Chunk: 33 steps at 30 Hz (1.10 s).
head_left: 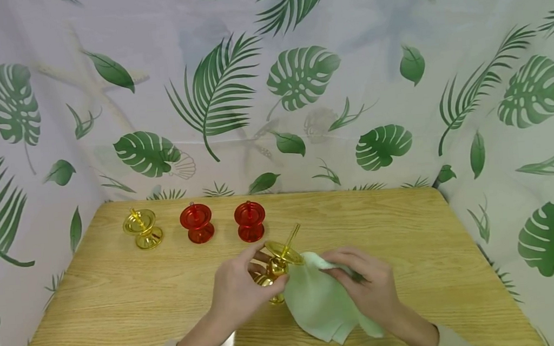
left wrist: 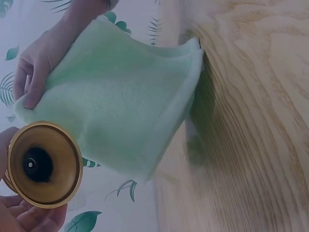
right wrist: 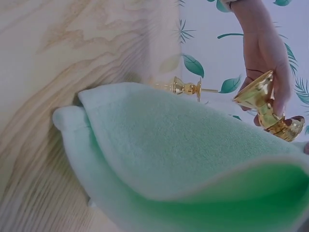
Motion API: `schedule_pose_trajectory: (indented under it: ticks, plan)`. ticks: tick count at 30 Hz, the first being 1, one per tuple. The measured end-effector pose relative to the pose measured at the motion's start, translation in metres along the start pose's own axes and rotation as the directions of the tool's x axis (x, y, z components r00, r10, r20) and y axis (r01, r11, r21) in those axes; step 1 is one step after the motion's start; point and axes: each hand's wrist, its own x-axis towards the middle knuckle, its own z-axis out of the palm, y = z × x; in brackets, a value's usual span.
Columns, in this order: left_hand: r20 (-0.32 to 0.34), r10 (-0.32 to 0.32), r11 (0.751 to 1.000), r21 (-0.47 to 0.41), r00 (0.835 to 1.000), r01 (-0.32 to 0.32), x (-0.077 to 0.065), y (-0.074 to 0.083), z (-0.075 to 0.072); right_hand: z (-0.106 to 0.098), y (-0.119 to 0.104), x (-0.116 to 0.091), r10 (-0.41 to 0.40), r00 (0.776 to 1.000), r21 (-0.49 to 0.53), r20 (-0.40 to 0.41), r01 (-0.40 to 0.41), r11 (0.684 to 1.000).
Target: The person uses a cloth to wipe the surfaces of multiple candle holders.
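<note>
Gold candle holder (head_left: 277, 266) up over near half of desk (head_left: 408, 222), tilted, spike leaning right. Left hand (head_left: 239, 285) grips its stem; right hand (head_left: 371, 285) pinches pale green cloth (head_left: 316, 303), hanging beside it. Red holders (head_left: 200, 234) near far edge; right edge well clear of right hand.

Wood-grain table (head_left: 388, 224), 2 red pedestal holders (head_left: 249, 216), 1 gold pedestal holder (head_left: 143, 228) beside them, white leaf-print backdrop (head_left: 252, 104)
</note>
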Motion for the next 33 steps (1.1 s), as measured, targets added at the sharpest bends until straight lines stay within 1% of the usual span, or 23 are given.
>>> schedule_pose_trajectory:
  ticks: [2,4,5,7,10,12,17,21,25,29,33]
  plan:
    - [0.010,-0.070,0.996,-0.056,0.997,0.070,0.001,0.002,-0.001,0.000,0.001,0.001,-0.010,1.000,-0.010,0.004,0.010,1.000]
    - [0.020,-0.121,0.987,-0.100,0.992,0.123,0.002,0.003,-0.001,0.001,0.002,0.001,-0.019,1.000,-0.017,0.009,0.019,1.000]
    - [0.025,-0.142,0.982,-0.121,0.990,0.144,0.002,0.003,-0.001,0.002,0.002,0.000,-0.027,1.000,-0.020,0.011,0.027,0.999]
    - [0.029,-0.163,0.975,-0.151,0.986,0.166,0.002,0.005,-0.001,0.003,0.003,0.001,-0.042,0.999,-0.023,0.009,0.043,0.999]
    - [0.035,-0.163,0.968,-0.189,0.986,0.166,0.001,0.007,-0.001,0.007,0.003,0.001,-0.075,0.997,-0.031,0.007,0.075,0.997]
    - [0.040,-0.160,0.966,-0.197,0.986,0.164,0.001,0.007,-0.001,0.009,0.003,0.002,-0.092,0.996,-0.037,0.005,0.092,0.995]
    - [0.057,-0.146,0.973,-0.170,0.988,0.153,0.000,0.008,0.003,0.013,0.004,0.004,-0.122,0.993,-0.059,0.006,0.122,0.991]
    - [0.068,-0.114,0.980,-0.155,0.991,0.123,-0.001,0.007,0.005,0.015,0.004,0.004,-0.142,0.990,-0.079,0.010,0.143,0.987]
    - [0.078,-0.083,0.983,-0.160,0.994,0.094,-0.002,0.006,0.005,0.017,0.003,0.005,-0.145,0.989,-0.096,0.009,0.145,0.985]
    - [0.091,-0.085,0.979,-0.176,0.992,0.100,-0.003,0.006,0.004,0.017,0.002,0.005,-0.130,0.991,-0.113,0.013,0.131,0.985]
    - [0.078,-0.088,0.986,-0.134,0.993,0.098,-0.003,0.005,0.005,0.016,0.000,0.006,-0.112,0.994,-0.128,0.014,0.113,0.985]
